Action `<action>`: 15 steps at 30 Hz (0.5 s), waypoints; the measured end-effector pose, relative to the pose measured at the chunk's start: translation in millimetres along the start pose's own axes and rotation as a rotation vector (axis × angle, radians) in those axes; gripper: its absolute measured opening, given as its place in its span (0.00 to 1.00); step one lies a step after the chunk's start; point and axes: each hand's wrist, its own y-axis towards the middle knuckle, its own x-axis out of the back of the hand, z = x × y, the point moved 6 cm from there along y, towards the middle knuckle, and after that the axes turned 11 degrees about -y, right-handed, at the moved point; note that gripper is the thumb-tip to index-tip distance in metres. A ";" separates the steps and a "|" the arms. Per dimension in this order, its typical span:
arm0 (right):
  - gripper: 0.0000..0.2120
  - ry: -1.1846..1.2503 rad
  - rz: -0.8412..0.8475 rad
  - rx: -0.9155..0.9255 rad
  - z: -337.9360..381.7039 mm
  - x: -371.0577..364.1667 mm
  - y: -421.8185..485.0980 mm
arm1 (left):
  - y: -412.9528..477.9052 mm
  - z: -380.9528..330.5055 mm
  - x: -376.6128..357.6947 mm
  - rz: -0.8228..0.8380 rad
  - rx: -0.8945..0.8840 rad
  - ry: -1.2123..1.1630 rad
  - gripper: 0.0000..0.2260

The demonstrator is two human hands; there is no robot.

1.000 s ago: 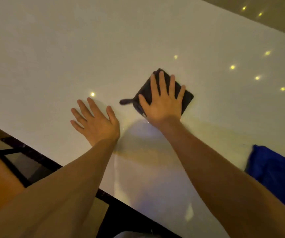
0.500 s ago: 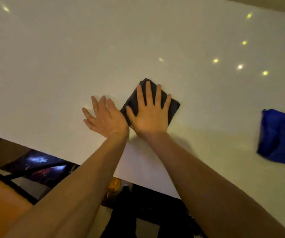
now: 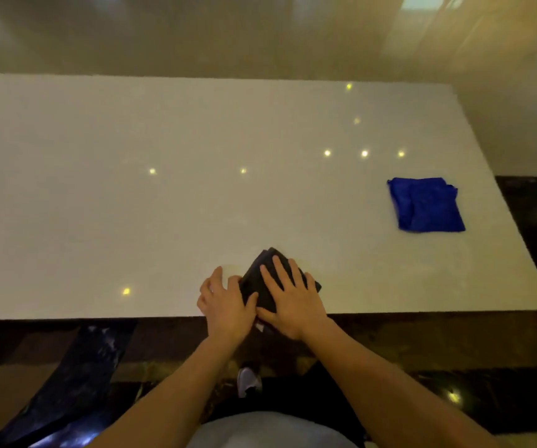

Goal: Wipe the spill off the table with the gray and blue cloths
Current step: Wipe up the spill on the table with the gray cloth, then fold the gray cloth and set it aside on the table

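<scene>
No containers show on the table (image 3: pixel 163 221). The right hand (image 3: pixel 289 302) lies flat with fingers spread on the gray cloth (image 3: pixel 260 279), pressing it down at the near table edge, gripping nothing. The left hand (image 3: pixel 225 302) lies open just left of it, thumb touching the cloth's side. The blue cloth (image 3: pixel 427 205) lies folded well to the right of the right hand and farther away. Since the earlier frame, both hands and the gray cloth have slid back to the near edge.
</scene>
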 end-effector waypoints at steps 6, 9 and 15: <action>0.38 0.630 -0.094 -0.462 -40.6 13.9 -21.4 | 20.5 -53.0 9.0 0.236 -0.110 -0.249 0.05; 0.34 1.353 0.012 -0.670 -73.0 16.0 -31.2 | 35.6 -86.4 17.9 0.444 -0.019 -0.548 0.06; 0.16 2.089 0.070 -0.482 -168.7 73.7 -44.5 | 73.0 -179.8 13.5 0.851 0.298 -1.357 0.15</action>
